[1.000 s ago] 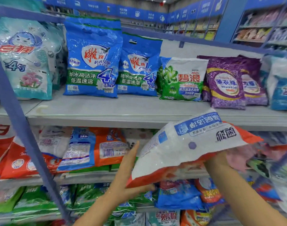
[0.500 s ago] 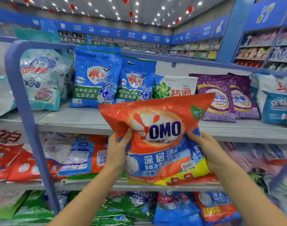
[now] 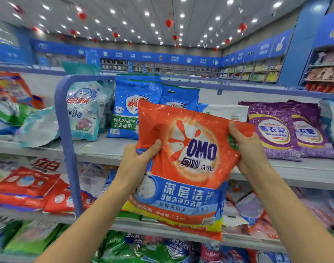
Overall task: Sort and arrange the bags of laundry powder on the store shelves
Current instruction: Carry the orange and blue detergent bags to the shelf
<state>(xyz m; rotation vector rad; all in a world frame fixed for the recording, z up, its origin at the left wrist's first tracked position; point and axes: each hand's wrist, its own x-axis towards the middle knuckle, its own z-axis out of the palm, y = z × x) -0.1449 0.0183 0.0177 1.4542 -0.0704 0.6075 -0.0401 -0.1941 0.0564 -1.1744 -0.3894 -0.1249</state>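
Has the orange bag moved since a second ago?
Yes. The orange bag rose and turned upright: it was below the upper shelf edge, now its top stands above it.

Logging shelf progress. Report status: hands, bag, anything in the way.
Left hand and right hand both grip the OMO bag. Bag front-facing, held in front of the upper shelf. Blue bags and purple bags stand on that shelf behind it.

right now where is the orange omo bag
Head view, centre: the orange OMO bag is held up by the left hand and right hand in front of the blue bags, left of the purple bags.
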